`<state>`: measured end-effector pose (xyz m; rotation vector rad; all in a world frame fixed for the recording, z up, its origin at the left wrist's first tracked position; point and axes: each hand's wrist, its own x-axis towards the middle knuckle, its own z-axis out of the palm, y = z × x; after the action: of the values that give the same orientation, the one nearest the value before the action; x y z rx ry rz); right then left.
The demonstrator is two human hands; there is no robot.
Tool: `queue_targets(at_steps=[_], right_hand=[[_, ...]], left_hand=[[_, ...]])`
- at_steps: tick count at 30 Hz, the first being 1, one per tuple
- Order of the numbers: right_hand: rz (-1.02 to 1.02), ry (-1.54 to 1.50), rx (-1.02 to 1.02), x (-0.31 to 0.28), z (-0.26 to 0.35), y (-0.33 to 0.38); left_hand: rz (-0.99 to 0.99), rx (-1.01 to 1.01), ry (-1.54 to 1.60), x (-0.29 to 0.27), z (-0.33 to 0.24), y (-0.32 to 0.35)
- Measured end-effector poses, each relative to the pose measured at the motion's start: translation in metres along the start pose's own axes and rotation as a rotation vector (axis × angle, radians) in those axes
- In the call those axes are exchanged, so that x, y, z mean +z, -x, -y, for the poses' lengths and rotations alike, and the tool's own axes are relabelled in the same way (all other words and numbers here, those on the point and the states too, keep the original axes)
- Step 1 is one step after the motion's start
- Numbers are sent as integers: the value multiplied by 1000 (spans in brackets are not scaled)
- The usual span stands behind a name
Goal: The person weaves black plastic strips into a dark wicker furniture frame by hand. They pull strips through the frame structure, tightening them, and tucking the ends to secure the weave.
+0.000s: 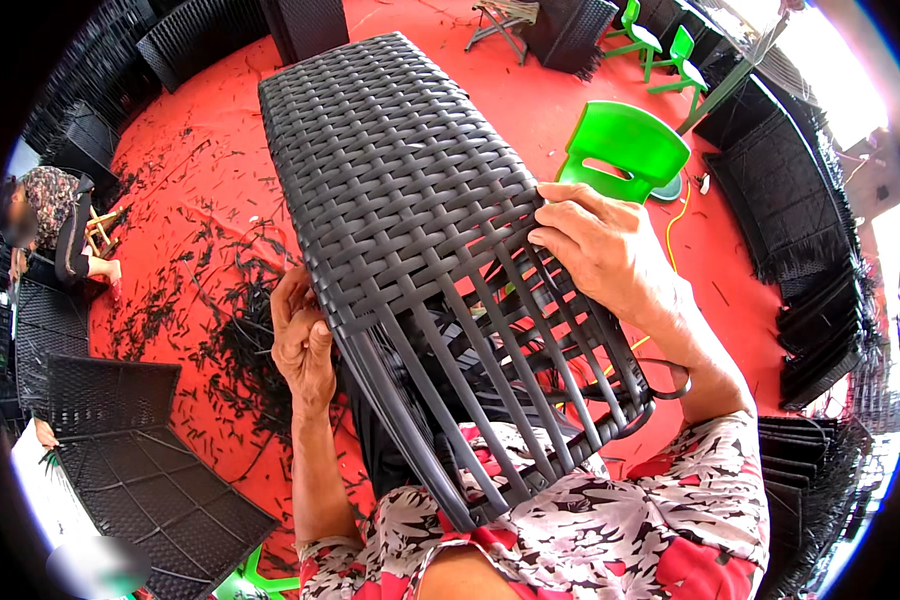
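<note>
A black wicker piece of flat plastic strips leans across my lap, its far part closely woven. Nearer me, bare lengthwise strips run over the frame with gaps between them. My right hand grips the right edge of the wicker piece where the weave ends, fingertips bent onto the strips. At the left edge, my left hand is closed with curled fingers beside the frame; what they pinch is hidden. A loop of black strip sticks out by my right forearm.
Black strip scraps litter the red floor. A green plastic chair stands ahead on the right, near a yellow cord. Dark woven panels lie left and stack along the right. Another person sits far left.
</note>
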<state>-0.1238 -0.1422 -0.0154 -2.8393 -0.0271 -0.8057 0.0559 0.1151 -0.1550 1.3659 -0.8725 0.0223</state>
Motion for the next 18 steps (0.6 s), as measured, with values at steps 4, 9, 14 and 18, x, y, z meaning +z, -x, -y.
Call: queue_targets(at_steps=[4,9,14,18], right_hand=[[-77,-73,100,5,1,6],[-163,-306,234,8,-6,4],[68,-722,358,12,-42,-7],[-116,-1081,743,35,-50,3]], left_hand=[[11,39,-6,5,11,-5],[-24,50,-74,2,13,6],[-7,-66,11,-5,12,10],[-7,-99,-2,-6,8,13]])
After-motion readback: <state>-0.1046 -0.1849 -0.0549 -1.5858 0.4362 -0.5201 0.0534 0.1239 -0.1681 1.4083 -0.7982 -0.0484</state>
